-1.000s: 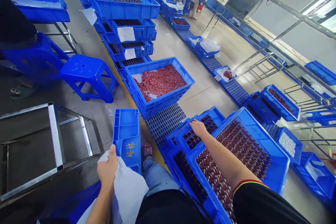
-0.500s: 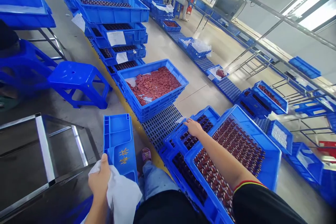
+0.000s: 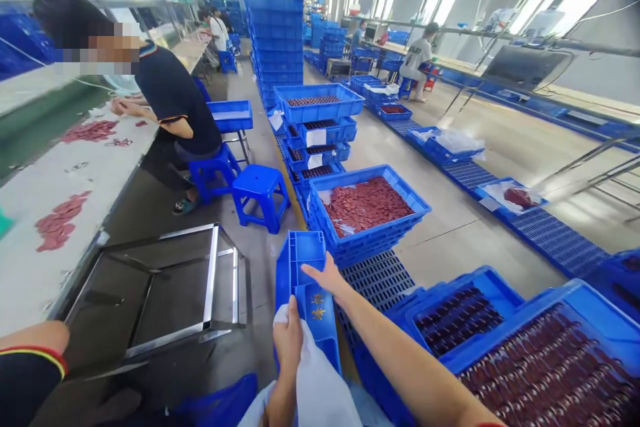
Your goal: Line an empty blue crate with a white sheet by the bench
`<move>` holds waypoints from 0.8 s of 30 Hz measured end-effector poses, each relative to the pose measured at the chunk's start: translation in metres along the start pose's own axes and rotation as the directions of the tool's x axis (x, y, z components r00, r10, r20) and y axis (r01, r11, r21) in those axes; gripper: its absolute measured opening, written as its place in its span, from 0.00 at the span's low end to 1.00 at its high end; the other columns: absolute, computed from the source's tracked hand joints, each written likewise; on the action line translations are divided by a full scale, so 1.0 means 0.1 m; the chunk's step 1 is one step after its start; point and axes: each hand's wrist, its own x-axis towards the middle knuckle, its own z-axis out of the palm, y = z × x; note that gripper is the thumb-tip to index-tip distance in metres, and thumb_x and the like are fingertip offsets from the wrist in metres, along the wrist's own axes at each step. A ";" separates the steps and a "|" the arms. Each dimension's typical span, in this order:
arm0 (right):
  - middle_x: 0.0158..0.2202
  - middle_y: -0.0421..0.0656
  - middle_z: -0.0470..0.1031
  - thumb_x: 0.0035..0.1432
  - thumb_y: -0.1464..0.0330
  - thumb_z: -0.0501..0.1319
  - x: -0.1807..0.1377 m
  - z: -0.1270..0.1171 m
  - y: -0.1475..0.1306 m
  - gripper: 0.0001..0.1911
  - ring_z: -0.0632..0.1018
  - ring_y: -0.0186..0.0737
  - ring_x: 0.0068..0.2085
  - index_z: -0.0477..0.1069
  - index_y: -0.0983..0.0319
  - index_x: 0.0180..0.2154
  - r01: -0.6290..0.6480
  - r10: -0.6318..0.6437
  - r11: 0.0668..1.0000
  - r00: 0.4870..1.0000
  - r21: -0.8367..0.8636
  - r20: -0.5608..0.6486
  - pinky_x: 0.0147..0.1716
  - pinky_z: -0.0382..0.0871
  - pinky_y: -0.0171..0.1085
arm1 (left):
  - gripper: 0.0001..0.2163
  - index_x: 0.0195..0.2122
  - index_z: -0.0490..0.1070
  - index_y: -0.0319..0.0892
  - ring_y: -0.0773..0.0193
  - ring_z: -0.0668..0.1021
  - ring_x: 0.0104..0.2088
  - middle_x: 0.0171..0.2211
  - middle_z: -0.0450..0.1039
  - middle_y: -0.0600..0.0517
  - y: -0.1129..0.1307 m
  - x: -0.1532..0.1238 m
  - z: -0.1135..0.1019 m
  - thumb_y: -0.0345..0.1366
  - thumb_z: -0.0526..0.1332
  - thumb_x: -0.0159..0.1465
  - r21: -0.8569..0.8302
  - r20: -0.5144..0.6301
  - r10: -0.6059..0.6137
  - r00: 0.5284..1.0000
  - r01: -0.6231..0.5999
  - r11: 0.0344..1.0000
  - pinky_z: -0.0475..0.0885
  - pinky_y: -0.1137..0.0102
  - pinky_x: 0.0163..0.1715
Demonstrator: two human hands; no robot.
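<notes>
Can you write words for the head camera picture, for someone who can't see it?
A person's left hand grips a white sheet, and their open right hand is above the edge of a blue tray with small gold pieces. Ahead stands a blue crate of red discs.

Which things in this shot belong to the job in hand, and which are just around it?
In use: left hand gripping a white sheet; right hand, open, by a blue divided tray with gold-coloured pieces.

Just around: crate of red discs; blue stool; steel frame; seated person.
</notes>
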 end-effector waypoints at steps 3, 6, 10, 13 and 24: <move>0.72 0.56 0.45 0.58 0.49 0.66 0.00 0.18 -0.37 0.49 0.56 0.67 0.69 0.44 0.57 0.70 -0.125 0.126 0.992 0.992 0.034 -0.031 0.62 0.59 0.66 | 0.22 0.27 0.71 0.40 0.63 0.77 0.28 0.24 0.72 0.55 0.05 -0.02 0.08 0.53 0.55 0.70 0.012 0.038 -0.023 0.999 0.022 1.000 0.73 0.63 0.36; 0.74 0.57 0.30 0.46 0.49 0.73 -0.08 0.25 -0.48 0.67 0.46 0.72 0.71 0.30 0.51 0.71 -0.154 0.155 0.988 0.987 0.021 -0.047 0.61 0.54 0.73 | 0.23 0.26 0.70 0.41 0.62 0.76 0.27 0.23 0.71 0.55 0.10 -0.03 0.12 0.54 0.55 0.69 0.007 0.063 -0.062 0.996 0.062 0.998 0.73 0.63 0.36; 0.73 0.57 0.36 0.46 0.56 0.74 -0.13 0.23 -0.49 0.65 0.53 0.70 0.69 0.32 0.52 0.71 -0.181 0.180 0.983 0.982 -0.019 -0.066 0.59 0.60 0.68 | 0.22 0.26 0.70 0.41 0.61 0.77 0.30 0.25 0.73 0.53 0.17 -0.03 0.14 0.53 0.56 0.69 -0.087 0.069 -0.071 0.995 0.077 0.993 0.74 0.62 0.39; 0.72 0.55 0.42 0.53 0.57 0.71 -0.07 0.19 -0.54 0.54 0.58 0.68 0.67 0.40 0.53 0.71 -0.198 0.192 0.979 0.975 -0.045 -0.109 0.58 0.64 0.64 | 0.20 0.29 0.73 0.40 0.60 0.79 0.34 0.29 0.77 0.51 0.24 -0.01 0.16 0.50 0.57 0.70 -0.216 0.065 -0.034 0.997 0.048 0.975 0.74 0.60 0.42; 0.72 0.56 0.44 0.54 0.55 0.68 0.61 -0.13 -1.04 0.52 0.60 0.68 0.66 0.43 0.53 0.71 -0.106 0.089 0.991 0.978 -0.083 -0.187 0.55 0.67 0.64 | 0.20 0.47 0.75 0.39 0.60 0.80 0.33 0.37 0.79 0.47 0.28 0.39 -0.31 0.51 0.56 0.70 -0.426 -0.148 -0.061 0.987 -0.008 0.905 0.78 0.61 0.35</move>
